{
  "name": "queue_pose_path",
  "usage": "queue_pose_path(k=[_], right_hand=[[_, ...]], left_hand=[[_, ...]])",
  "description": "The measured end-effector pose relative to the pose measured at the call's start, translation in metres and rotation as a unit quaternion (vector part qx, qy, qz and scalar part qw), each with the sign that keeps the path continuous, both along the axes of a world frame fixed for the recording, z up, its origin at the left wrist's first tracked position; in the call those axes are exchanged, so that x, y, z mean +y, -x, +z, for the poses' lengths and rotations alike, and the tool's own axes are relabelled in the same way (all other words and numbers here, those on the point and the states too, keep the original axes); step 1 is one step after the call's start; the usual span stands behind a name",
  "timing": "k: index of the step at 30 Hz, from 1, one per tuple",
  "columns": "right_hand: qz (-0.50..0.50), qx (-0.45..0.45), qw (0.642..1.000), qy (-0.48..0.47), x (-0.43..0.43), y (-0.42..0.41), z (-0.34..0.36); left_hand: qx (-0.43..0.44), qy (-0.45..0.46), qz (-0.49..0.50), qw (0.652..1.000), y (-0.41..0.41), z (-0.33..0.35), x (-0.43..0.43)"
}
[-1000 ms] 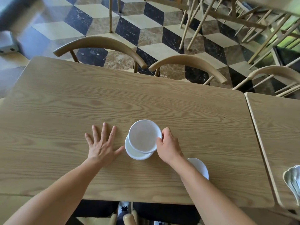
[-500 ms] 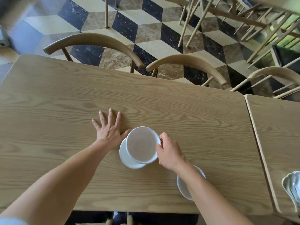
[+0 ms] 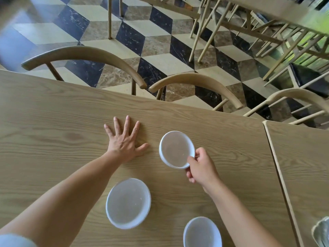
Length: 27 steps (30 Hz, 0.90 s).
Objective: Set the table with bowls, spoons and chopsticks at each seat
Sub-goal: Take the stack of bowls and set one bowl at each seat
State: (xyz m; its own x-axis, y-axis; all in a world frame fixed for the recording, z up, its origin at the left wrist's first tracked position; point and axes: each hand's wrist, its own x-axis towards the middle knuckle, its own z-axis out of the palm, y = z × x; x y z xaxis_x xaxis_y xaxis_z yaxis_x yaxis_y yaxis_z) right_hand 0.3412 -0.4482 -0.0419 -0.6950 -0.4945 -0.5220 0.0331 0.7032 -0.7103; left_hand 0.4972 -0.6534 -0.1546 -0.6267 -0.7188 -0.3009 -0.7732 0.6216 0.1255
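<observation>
My right hand (image 3: 201,168) pinches the near rim of a white bowl (image 3: 176,149), holding it tilted over the middle of the wooden table (image 3: 53,122). My left hand (image 3: 124,139) lies flat on the tabletop to the bowl's left, fingers spread. A second white bowl (image 3: 128,203) sits on the table nearer to me, between my forearms. A third white bowl (image 3: 202,233) stands at the front edge, beside my right forearm. White spoons (image 3: 321,232) show at the far right edge on the adjoining table.
Two wooden chairs (image 3: 85,56) (image 3: 194,82) are tucked in along the table's far side, and a third chair (image 3: 300,97) stands at the neighbouring table (image 3: 302,157) to the right. Behind them lies a patterned tile floor with more chairs.
My right hand lifted the top bowl off the stack and carried it further away and to the right. The lower bowl stayed behind. My left hand slid forward on the table.
</observation>
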Motion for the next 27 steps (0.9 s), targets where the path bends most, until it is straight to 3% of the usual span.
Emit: queue_pose_path(k=[16, 27], right_hand=[[-0.212, -0.033, 0.977, 0.008, -0.076, 0.118, -0.031], [-0.291, -0.116, 0.948, 0.059, -0.095, 0.129, -0.033]], left_hand=[[0.054, 0.064, 0.017, 0.996, -0.004, -0.011, -0.002], [0.053, 0.068, 0.020, 0.996, -0.002, -0.011, -0.001]])
